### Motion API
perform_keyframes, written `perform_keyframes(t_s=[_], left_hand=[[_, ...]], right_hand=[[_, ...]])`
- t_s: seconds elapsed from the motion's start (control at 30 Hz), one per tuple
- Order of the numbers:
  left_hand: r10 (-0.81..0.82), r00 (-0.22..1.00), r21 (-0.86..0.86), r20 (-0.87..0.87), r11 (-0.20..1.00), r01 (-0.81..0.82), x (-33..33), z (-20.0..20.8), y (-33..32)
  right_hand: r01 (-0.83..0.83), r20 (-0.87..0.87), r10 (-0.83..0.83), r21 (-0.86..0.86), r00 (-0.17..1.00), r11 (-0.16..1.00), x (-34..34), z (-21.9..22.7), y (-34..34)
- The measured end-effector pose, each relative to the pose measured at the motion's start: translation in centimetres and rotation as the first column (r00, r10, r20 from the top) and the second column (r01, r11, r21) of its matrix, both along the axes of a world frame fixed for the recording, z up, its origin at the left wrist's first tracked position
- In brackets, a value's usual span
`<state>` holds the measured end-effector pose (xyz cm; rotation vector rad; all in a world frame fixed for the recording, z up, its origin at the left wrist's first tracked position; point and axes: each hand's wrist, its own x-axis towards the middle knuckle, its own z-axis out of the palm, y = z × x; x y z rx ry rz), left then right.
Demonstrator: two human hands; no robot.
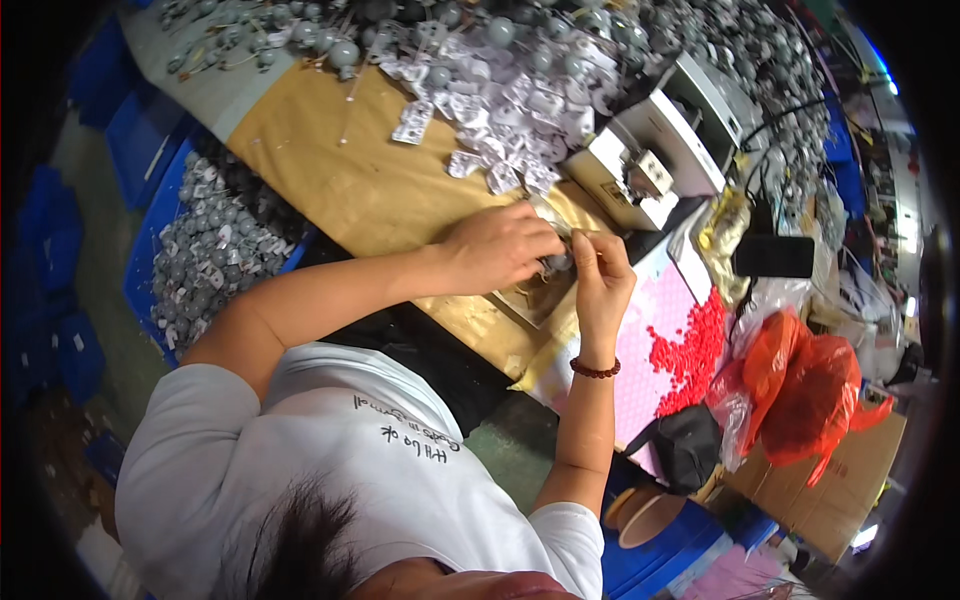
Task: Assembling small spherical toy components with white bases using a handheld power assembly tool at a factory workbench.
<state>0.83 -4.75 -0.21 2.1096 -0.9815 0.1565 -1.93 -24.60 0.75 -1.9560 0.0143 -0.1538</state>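
Holds a small greyish piece [556,262] between both hands, exact shape partly hidden: left hand [500,245] curled narrowly over its near side, right hand [603,280] pinching from opposite, thumb drawn close to index finger. Wears a dark beaded bracelet [596,369] on right wrist, just below the grip. Works above a tan table covering [390,190]. Faces, beyond the grip, a pile of white flat pieces [520,100]; beyond and right, a boxy white machine [625,160]. Has, right of the grip, small red pieces [690,350] scattered over a pink sheet [628,390]; farther right, a red plastic bag [810,390].
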Motion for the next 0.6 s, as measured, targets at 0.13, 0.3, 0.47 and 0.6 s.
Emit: perform_keyframes(t_s=[0.13, 0.3, 0.47, 0.6], left_hand=[[0.01, 0.997, -0.137, -0.074, 0.99, -0.02, 0.2, 1.0, -0.1], [-0.056, 0.979, -0.144, -0.194, 0.989, 0.028, -2.7, 3.2, 6.8], [0.34, 0.855, 0.108, -0.392, 0.94, -0.324, -6.7, 3.1, 21.6], [0.729, 0.678, 0.376, 0.093, 0.605, -0.702, -9.3, -0.5, 37.8]], right_hand=[[0.199, 0.011, -0.228, 0.444, 0.974, 0.873, 2.6, 1.8, 1.9], [-0.348, -0.057, 0.36, 0.153, 0.931, 0.925, 2.7, 5.8, 2.4], [-0.183, -0.167, 0.193, 0.076, 0.967, 0.98, 1.6, 3.7, -3.5], [0.036, -0.171, -0.034, 0.008, 0.985, 0.999, 1.1, 1.5, -10.8]])
